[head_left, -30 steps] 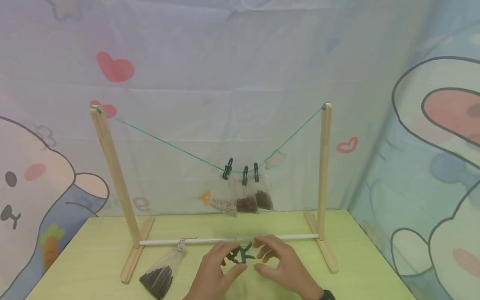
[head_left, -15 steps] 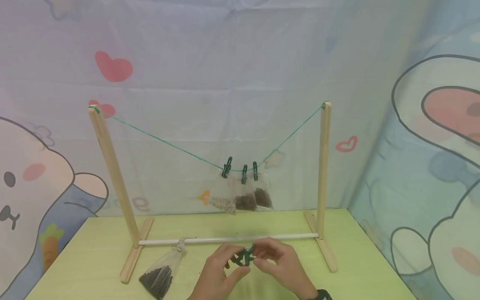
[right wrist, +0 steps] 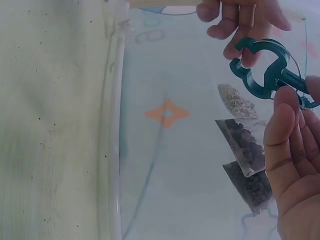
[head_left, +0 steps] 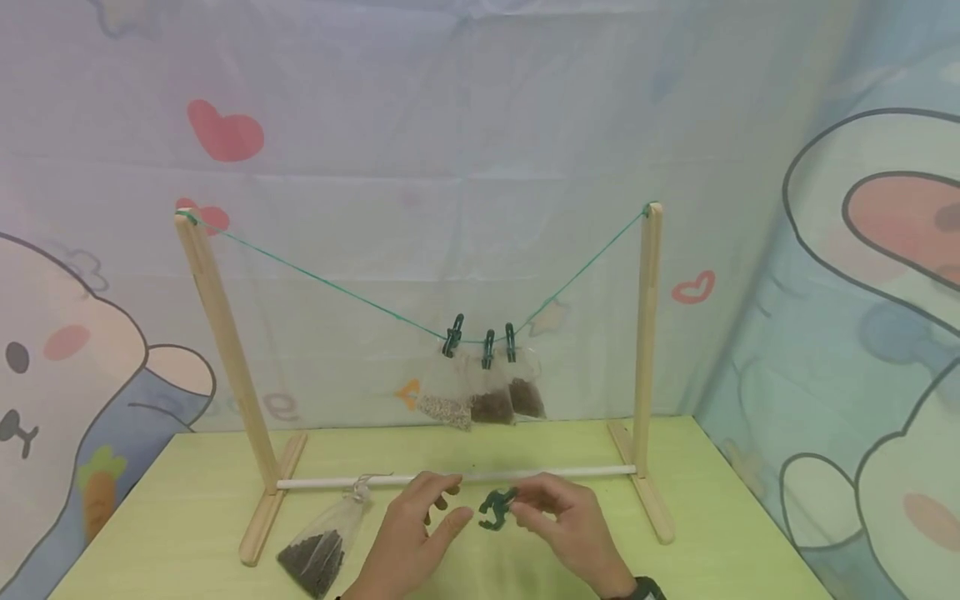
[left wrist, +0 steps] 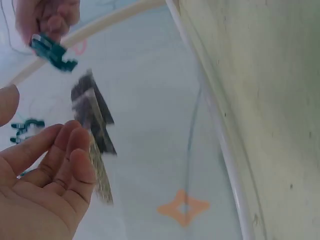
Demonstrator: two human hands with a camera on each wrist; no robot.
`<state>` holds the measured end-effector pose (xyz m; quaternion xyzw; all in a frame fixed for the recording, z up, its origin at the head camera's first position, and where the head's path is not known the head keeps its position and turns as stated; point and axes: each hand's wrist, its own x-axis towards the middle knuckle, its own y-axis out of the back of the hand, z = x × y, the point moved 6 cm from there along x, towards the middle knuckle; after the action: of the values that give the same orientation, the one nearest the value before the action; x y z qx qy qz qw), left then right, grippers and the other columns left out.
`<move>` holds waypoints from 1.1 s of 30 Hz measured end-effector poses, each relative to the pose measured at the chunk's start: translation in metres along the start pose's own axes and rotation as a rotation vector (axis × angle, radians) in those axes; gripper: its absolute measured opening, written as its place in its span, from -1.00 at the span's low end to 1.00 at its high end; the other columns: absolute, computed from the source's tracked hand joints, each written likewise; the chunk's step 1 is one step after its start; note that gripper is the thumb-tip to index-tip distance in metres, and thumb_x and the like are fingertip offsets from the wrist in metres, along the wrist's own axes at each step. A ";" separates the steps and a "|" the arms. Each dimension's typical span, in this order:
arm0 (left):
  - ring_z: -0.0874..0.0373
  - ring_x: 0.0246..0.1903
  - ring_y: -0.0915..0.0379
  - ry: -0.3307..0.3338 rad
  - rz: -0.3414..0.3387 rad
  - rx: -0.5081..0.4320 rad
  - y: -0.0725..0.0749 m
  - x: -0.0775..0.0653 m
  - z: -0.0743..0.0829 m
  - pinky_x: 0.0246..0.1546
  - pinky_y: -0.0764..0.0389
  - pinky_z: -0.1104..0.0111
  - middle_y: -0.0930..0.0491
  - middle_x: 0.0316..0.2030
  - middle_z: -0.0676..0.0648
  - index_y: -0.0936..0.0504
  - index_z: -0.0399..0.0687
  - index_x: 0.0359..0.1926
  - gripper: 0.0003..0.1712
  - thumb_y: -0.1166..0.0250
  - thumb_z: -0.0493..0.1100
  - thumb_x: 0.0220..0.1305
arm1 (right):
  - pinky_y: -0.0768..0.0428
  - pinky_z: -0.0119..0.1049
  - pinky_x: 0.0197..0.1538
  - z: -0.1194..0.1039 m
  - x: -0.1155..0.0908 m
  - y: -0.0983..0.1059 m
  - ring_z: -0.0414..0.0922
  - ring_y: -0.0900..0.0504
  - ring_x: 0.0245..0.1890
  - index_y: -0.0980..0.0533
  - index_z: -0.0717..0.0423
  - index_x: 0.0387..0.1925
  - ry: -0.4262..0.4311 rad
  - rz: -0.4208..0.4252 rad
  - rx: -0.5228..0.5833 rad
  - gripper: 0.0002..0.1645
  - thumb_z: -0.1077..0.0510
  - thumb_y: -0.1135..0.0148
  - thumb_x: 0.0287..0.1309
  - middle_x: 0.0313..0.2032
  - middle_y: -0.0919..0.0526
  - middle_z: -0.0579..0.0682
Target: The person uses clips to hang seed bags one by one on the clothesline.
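Observation:
My right hand [head_left: 573,533] pinches the handles of a dark green plastic spring clip [head_left: 497,510] between thumb and fingers, low over the table. In the right wrist view, the curved jaws of the clip [right wrist: 273,75] stand apart and point toward my left hand. That left hand [head_left: 408,533] holds nothing; its fingers are loosely bent, thumb apart, just left of the clip. Left of it, a sheer drawstring bag [head_left: 318,554] with dark contents lies on the table. Behind, small clear bags of pale granules [head_left: 446,410] and dark bits [head_left: 491,407] hang from clips.
A green string [head_left: 330,283] sags between two wooden posts [head_left: 228,350], with similar green clips [head_left: 489,348] at its low point. A white rod [head_left: 600,472] joins the posts near the yellow-green table [head_left: 705,500]. A printed cloth [head_left: 412,125] hangs behind.
The clip has passed from my left hand to my right. My left hand has let go and drawn back to the left. The hanging bags and the drawstring bag stay in place.

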<state>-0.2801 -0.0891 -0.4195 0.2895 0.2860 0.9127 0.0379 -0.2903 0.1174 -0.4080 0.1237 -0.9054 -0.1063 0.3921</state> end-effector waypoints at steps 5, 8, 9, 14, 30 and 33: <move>0.14 -0.18 -0.51 0.089 0.087 0.168 0.025 0.002 -0.015 -0.34 -0.55 0.40 -0.61 -0.01 -0.03 -0.64 -0.15 0.21 -0.55 -0.30 0.02 0.49 | -0.70 -0.33 -0.45 0.000 0.000 0.003 -0.18 -0.71 -0.52 -0.67 0.27 -0.15 0.029 0.034 -0.045 -0.81 0.49 -0.32 0.23 -0.40 -0.76 0.14; 0.11 -0.16 -0.49 0.125 0.124 0.269 0.038 0.002 -0.026 -0.26 -0.58 0.31 -0.60 0.00 -0.09 -0.62 -0.22 0.22 -0.55 -0.31 -0.02 0.48 | -0.68 -0.36 -0.47 0.001 0.000 0.004 -0.16 -0.70 -0.54 -0.67 0.25 -0.18 0.030 0.055 -0.063 -0.82 0.49 -0.33 0.22 -0.42 -0.76 0.12; 0.09 -0.16 -0.49 0.136 0.135 0.293 0.042 0.001 -0.031 -0.24 -0.58 0.28 -0.60 0.01 -0.11 -0.62 -0.24 0.22 -0.55 -0.32 -0.04 0.48 | -0.68 -0.36 -0.48 0.002 -0.001 0.004 -0.16 -0.70 -0.55 -0.68 0.24 -0.19 0.027 0.061 -0.068 -0.82 0.48 -0.33 0.22 -0.42 -0.76 0.12; -0.06 -0.07 -0.52 0.193 0.157 0.342 0.052 -0.002 -0.055 -0.16 -0.64 0.11 -0.58 0.05 -0.23 -0.58 -0.37 0.22 -0.52 -0.34 -0.11 0.46 | -0.66 -0.38 -0.49 0.007 -0.002 0.004 -0.16 -0.68 -0.57 -0.69 0.22 -0.23 0.014 0.074 -0.092 -0.84 0.47 -0.36 0.21 -0.45 -0.75 0.10; -0.39 -0.03 -0.50 0.371 0.153 0.571 0.068 -0.014 -0.095 -0.04 -0.60 -0.14 -0.58 -0.03 -0.52 -0.61 -0.61 0.05 -0.56 -0.38 -0.25 0.34 | -0.66 -0.37 -0.50 0.022 -0.008 0.004 -0.18 -0.68 -0.58 -0.70 0.15 -0.27 -0.042 0.091 -0.126 -0.88 0.39 -0.40 0.20 -0.47 -0.74 0.11; -0.31 -0.16 -0.54 0.393 0.120 0.598 0.066 -0.015 -0.102 -0.13 -0.61 -0.10 -0.64 -0.15 -0.46 -0.66 -0.57 -0.05 -0.65 -0.37 -0.28 0.32 | -0.66 -0.37 -0.50 0.023 -0.008 0.004 -0.17 -0.68 -0.58 -0.70 0.14 -0.27 -0.046 0.092 -0.127 -0.88 0.39 -0.41 0.20 -0.47 -0.74 0.11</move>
<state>-0.3177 -0.1992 -0.4594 0.1232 0.5245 0.8275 -0.1580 -0.3026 0.1263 -0.4281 0.0543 -0.9104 -0.1482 0.3825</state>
